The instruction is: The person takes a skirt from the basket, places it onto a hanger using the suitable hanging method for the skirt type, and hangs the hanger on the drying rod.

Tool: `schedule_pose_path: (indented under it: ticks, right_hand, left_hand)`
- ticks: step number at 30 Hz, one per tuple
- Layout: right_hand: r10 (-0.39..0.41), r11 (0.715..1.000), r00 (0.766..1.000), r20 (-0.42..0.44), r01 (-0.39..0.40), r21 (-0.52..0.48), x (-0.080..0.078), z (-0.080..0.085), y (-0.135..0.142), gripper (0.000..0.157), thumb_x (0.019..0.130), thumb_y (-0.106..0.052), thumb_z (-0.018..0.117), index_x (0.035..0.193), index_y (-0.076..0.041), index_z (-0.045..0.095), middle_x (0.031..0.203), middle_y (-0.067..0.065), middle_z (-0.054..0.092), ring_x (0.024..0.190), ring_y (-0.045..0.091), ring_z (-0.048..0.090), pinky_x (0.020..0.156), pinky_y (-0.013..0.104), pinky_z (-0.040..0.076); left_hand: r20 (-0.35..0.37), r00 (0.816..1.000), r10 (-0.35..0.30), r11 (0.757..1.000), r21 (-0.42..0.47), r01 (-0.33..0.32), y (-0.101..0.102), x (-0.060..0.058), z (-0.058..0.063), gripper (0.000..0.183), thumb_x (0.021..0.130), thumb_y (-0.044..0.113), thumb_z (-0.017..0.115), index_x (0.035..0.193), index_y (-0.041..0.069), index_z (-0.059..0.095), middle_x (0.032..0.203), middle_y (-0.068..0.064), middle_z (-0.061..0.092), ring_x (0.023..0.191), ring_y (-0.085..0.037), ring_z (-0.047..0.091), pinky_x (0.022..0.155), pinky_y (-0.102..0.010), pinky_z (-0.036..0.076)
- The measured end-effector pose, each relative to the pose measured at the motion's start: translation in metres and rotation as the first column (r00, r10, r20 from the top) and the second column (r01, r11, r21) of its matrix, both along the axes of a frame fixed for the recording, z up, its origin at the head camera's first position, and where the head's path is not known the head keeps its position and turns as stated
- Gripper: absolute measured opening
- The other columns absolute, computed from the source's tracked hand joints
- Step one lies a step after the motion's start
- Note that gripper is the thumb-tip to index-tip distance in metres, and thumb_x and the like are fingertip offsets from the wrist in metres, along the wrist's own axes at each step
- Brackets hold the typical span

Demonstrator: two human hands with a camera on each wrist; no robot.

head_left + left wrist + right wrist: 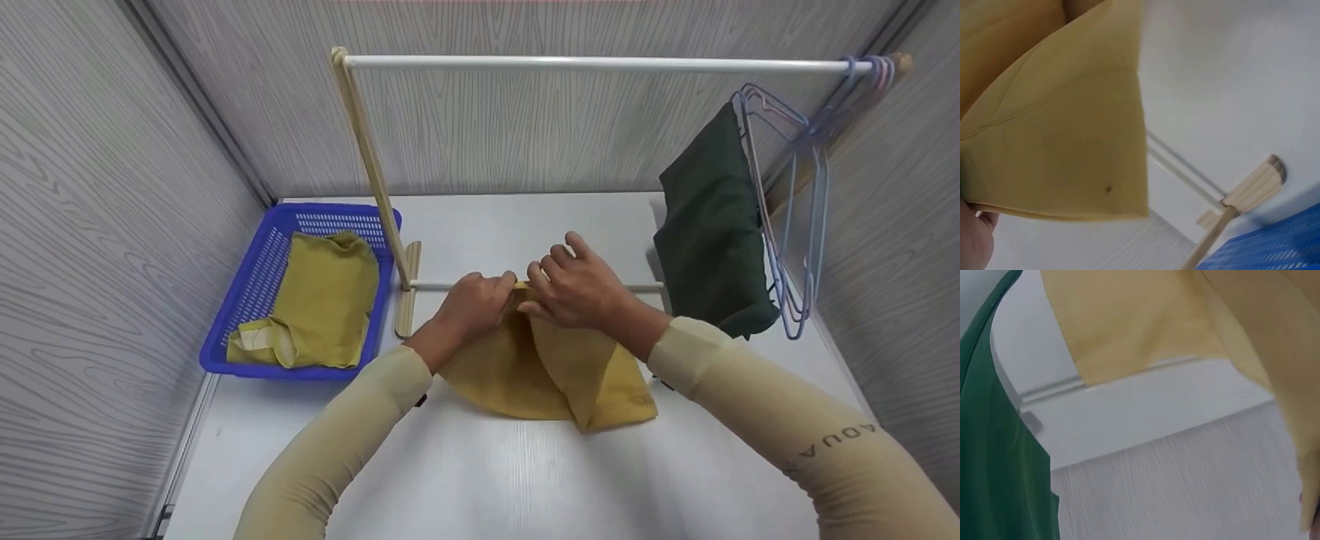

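Observation:
My left hand (478, 302) grips the upper edge of a yellow garment (487, 375), its fingers curled over the fabric. My right hand (576, 289) holds the same edge just beside it, with thumb and fingertips at the cloth. Below both hands the garment hangs in loose folds close over the white table. A stitched seam and a small dark spot show on the yellow fabric (1072, 152) in the left wrist view. In the right wrist view two layers of the garment (1134, 326) hang apart, and only a sliver of the right hand shows at the edge.
A blue basket (236, 300) at left holds another yellow garment (330, 292), folded. Across the back stands a clothes rack with a white rail (600, 64) and wooden posts. A dark green garment (712, 232) and several hangers (817, 217) hang at its right end.

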State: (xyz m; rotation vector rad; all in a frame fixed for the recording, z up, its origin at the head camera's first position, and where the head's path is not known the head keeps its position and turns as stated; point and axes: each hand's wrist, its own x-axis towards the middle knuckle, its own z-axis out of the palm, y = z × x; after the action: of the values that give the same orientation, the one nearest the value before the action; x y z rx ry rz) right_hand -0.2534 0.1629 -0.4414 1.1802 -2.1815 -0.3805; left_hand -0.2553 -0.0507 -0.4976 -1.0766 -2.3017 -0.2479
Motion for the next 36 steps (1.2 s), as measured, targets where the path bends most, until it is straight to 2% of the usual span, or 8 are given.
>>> schedule_pose_path:
  ticks: [4, 8, 13, 17, 23, 27, 31, 36]
  right_hand:
    - [0.042, 0.999, 0.998, -0.040, -0.043, -0.021, 0.004, -0.010, -0.002, 0.034, 0.102, -0.029, 0.046, 0.077, -0.007, 0.051, 0.059, 0.007, 0.050, 0.058, 0.026, 0.054, 0.075, 0.045, 0.042]
    - [0.015, 1.000, 1.000, -0.001, -0.015, 0.005, 0.005, -0.007, -0.001, 0.022, 0.099, -0.016, 0.050, 0.079, -0.008, 0.050, 0.057, 0.007, 0.050, 0.052, 0.024, 0.052, 0.067, 0.041, 0.042]
    - [-0.018, 0.998, 0.997, 0.072, 0.014, 0.065, 0.006, 0.003, 0.003, 0.016, 0.099, -0.016, 0.054, 0.086, -0.008, 0.051, 0.059, 0.007, 0.054, 0.049, 0.022, 0.050, 0.063, 0.039, 0.043]
    - [-0.040, 0.996, 0.996, 0.084, 0.033, 0.086, 0.005, 0.010, 0.008, 0.013, 0.098, -0.014, 0.055, 0.087, -0.007, 0.051, 0.059, 0.008, 0.054, 0.047, 0.021, 0.047, 0.064, 0.039, 0.045]
    - [-0.052, 0.997, 0.994, 0.093, 0.046, 0.062, 0.001, 0.015, 0.017, 0.021, 0.101, -0.021, 0.056, 0.086, -0.007, 0.051, 0.058, 0.008, 0.052, 0.046, 0.021, 0.042, 0.062, 0.040, 0.043]
    - [-0.027, 0.999, 0.997, 0.078, 0.024, 0.044, 0.000, 0.017, 0.021, 0.024, 0.102, -0.025, 0.055, 0.088, -0.007, 0.052, 0.060, 0.009, 0.053, 0.047, 0.022, 0.044, 0.063, 0.040, 0.044]
    - [0.002, 1.000, 1.000, 0.024, -0.003, 0.022, -0.001, 0.017, 0.024, 0.026, 0.104, -0.028, 0.051, 0.089, -0.007, 0.053, 0.063, 0.010, 0.055, 0.049, 0.022, 0.048, 0.061, 0.040, 0.044]
    - [0.055, 0.998, 0.998, -0.042, -0.055, -0.003, -0.004, 0.016, 0.030, 0.030, 0.106, -0.032, 0.047, 0.089, -0.008, 0.055, 0.065, 0.010, 0.057, 0.052, 0.024, 0.052, 0.058, 0.038, 0.043]
  left_hand:
    - [-0.008, 1.000, -0.017, 1.000, -0.009, 0.017, 0.002, -0.002, 0.007, 0.024, 0.101, 0.019, 0.056, 0.081, 0.006, 0.052, 0.053, -0.002, 0.049, 0.044, -0.011, 0.033, 0.043, -0.030, 0.035]
    - [-0.061, 0.998, -0.028, 0.999, -0.039, 0.025, 0.001, -0.003, 0.008, 0.020, 0.100, 0.017, 0.057, 0.083, 0.006, 0.053, 0.055, -0.002, 0.050, 0.043, -0.012, 0.037, 0.042, -0.030, 0.037]
    - [-0.048, 0.998, -0.033, 0.996, -0.087, 0.029, -0.004, -0.004, 0.005, 0.022, 0.104, 0.020, 0.052, 0.088, 0.005, 0.054, 0.060, -0.003, 0.052, 0.044, -0.013, 0.043, 0.042, -0.029, 0.041]
    - [-0.021, 1.000, -0.016, 0.995, -0.094, 0.014, -0.013, -0.005, 0.001, 0.027, 0.106, 0.024, 0.048, 0.088, 0.005, 0.053, 0.061, -0.004, 0.053, 0.045, -0.013, 0.045, 0.044, -0.028, 0.045]
    - [-0.002, 1.000, 0.020, 0.993, -0.114, -0.020, -0.030, -0.007, -0.006, 0.023, 0.104, 0.016, 0.050, 0.085, 0.005, 0.053, 0.060, -0.005, 0.053, 0.048, -0.014, 0.047, 0.046, -0.030, 0.045]
    - [-0.014, 1.000, 0.028, 0.995, -0.096, -0.030, -0.037, -0.007, -0.006, 0.021, 0.103, 0.017, 0.052, 0.085, 0.005, 0.055, 0.063, -0.007, 0.057, 0.052, -0.017, 0.050, 0.052, -0.031, 0.046]
    - [-0.059, 0.997, 0.045, 0.995, -0.086, -0.050, -0.040, -0.007, -0.006, 0.021, 0.103, 0.017, 0.051, 0.086, 0.005, 0.056, 0.067, -0.008, 0.059, 0.058, -0.020, 0.055, 0.059, -0.033, 0.046]
    - [-0.110, 0.993, 0.052, 0.995, -0.082, -0.061, -0.043, -0.006, -0.006, 0.020, 0.101, 0.016, 0.051, 0.086, 0.005, 0.057, 0.068, -0.008, 0.059, 0.061, -0.021, 0.056, 0.061, -0.033, 0.047]
